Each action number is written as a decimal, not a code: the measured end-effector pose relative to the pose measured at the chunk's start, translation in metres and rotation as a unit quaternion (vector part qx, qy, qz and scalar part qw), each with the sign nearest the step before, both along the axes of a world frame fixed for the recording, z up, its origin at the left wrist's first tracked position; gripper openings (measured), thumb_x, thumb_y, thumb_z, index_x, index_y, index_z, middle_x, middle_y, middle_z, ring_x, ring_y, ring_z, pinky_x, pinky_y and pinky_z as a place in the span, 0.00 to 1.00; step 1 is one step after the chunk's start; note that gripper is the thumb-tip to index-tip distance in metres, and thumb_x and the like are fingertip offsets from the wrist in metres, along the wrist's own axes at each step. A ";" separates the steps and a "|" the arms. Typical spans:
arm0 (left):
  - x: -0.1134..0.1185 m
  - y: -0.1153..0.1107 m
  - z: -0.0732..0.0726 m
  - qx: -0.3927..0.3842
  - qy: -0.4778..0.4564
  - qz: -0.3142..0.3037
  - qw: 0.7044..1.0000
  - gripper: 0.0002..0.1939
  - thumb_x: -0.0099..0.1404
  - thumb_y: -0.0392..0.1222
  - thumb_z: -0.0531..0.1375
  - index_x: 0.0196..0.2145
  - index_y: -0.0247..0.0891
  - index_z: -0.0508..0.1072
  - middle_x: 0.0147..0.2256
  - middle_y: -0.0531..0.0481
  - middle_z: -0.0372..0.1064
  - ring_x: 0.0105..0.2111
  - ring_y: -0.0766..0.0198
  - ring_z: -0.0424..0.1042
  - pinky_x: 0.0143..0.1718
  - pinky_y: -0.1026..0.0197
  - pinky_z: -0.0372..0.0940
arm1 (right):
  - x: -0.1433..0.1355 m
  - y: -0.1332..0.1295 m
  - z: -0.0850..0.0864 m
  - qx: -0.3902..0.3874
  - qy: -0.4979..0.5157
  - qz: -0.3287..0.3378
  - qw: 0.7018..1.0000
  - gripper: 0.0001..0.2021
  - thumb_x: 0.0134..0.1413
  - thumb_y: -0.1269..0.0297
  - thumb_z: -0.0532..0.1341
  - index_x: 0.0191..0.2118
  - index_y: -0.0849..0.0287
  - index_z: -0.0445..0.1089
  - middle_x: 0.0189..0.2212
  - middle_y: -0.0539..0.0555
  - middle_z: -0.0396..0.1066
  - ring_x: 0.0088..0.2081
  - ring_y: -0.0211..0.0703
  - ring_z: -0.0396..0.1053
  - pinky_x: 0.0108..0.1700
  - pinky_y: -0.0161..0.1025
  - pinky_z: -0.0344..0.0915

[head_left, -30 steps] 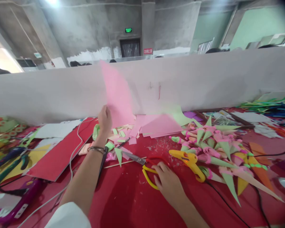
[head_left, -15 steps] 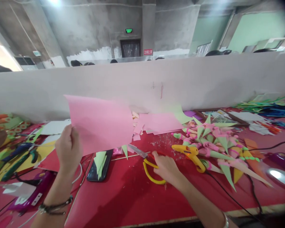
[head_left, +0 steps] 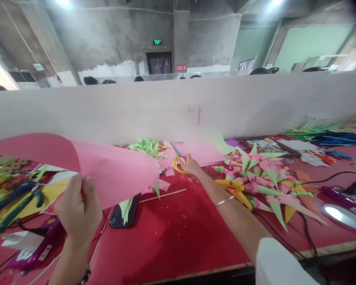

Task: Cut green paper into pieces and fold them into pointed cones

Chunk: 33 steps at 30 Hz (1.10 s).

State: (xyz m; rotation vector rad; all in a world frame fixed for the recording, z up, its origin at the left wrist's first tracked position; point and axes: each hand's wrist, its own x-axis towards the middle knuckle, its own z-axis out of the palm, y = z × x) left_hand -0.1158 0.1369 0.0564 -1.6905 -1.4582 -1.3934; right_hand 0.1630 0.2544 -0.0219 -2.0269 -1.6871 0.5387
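Observation:
A large sheet of pink paper (head_left: pixel 118 170) is pinched at its lower edge by my left hand (head_left: pixel 78 206), and its left part curls over. My right hand (head_left: pixel 191 164) reaches to the back of the red table and grips the yellow-handled scissors (head_left: pixel 178 163), whose blades point away over flat pink sheets (head_left: pixel 207 152). Green paper pieces (head_left: pixel 125 209) lie on a black phone (head_left: pixel 115 218) below the held sheet. A thin stick (head_left: pixel 166 195) rests on the table between my hands.
A yellow glue gun (head_left: pixel 235 190) lies right of my right forearm, beside a pile of pink and green paper cones (head_left: pixel 264 174). Green-handled pliers (head_left: pixel 17 211) and a purple power strip (head_left: pixel 44 243) are at the left. A white partition (head_left: pixel 136 113) stands behind.
My right hand has moved away from me to the back of the table, carrying the scissors. The pink sheet has swung left and curled, uncovering crumpled green paper behind it.

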 end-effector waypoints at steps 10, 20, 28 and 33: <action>0.000 -0.023 -0.014 -0.069 -0.022 0.017 0.997 0.07 0.58 0.42 0.47 0.22 0.46 0.55 0.17 0.55 0.54 0.18 0.58 0.60 0.21 0.62 0.48 | -0.016 0.021 -0.015 -0.014 0.029 -0.009 0.999 0.15 0.55 0.62 0.56 0.48 0.61 0.62 0.47 0.56 0.63 0.44 0.45 0.65 0.44 0.48 0.64; 0.024 -0.015 -0.025 -0.095 -0.063 -0.041 0.993 0.10 0.59 0.40 0.48 0.21 0.44 0.55 0.14 0.58 0.53 0.15 0.64 0.57 0.19 0.64 0.50 | -0.003 -0.059 0.041 -0.011 0.396 0.254 0.883 0.30 0.61 0.51 0.34 0.48 0.61 0.66 0.45 0.57 0.69 0.44 0.41 0.67 0.43 0.38 0.64; 0.022 -0.013 -0.029 -0.107 0.103 -0.209 0.967 0.09 0.58 0.41 0.53 0.25 0.38 0.71 0.15 0.56 0.62 0.15 0.69 0.61 0.19 0.68 0.56 | 0.032 -0.109 0.053 0.158 0.416 0.159 0.881 0.29 0.45 0.63 0.62 0.55 0.53 0.56 0.51 0.55 0.63 0.48 0.44 0.64 0.46 0.38 0.64; 0.013 -0.071 -0.059 -0.204 0.156 -0.208 0.944 0.10 0.56 0.43 0.55 0.34 0.40 0.74 0.27 0.48 0.72 0.29 0.61 0.70 0.32 0.62 0.64 | 0.051 -0.159 0.029 0.189 0.355 0.145 0.904 0.27 0.47 0.64 0.60 0.55 0.53 0.54 0.46 0.55 0.67 0.44 0.42 0.67 0.45 0.40 0.65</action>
